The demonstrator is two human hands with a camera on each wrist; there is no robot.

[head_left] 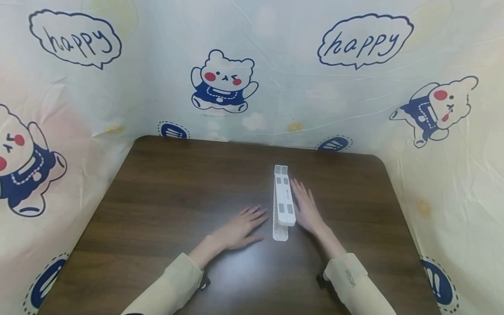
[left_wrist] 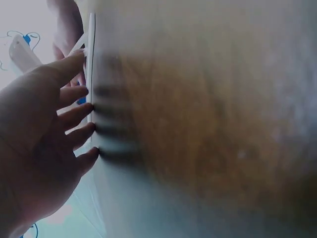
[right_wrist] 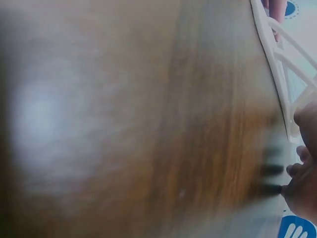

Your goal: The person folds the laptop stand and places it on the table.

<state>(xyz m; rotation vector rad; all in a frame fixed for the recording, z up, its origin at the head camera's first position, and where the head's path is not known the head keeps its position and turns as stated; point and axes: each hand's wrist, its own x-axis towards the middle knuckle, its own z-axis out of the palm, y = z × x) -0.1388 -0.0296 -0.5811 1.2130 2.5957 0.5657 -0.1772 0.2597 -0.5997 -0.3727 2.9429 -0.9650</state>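
Note:
A white folding laptop stand (head_left: 285, 199) sits right of the middle of the table, narrow and partly raised, with grey pads on its upper arms. Its base strip lies along the tabletop, and the raised arms tilt above it. On its left side my left hand (head_left: 238, 229) rests palm down, fingers spread and pointing toward the stand, a small gap away. My right hand (head_left: 309, 212) lies close along the right side, fingers extended forward and fingertips right by the stand's edge. In the right wrist view, the stand's slanting struts (right_wrist: 292, 62) show beside the thumb.
The dark brown wooden table (head_left: 165, 197) has rounded far corners. A pale curtain (head_left: 291, 87) printed with cartoon bears and the word "happy" hangs around its back and sides. Dark straps show at both sleeve cuffs.

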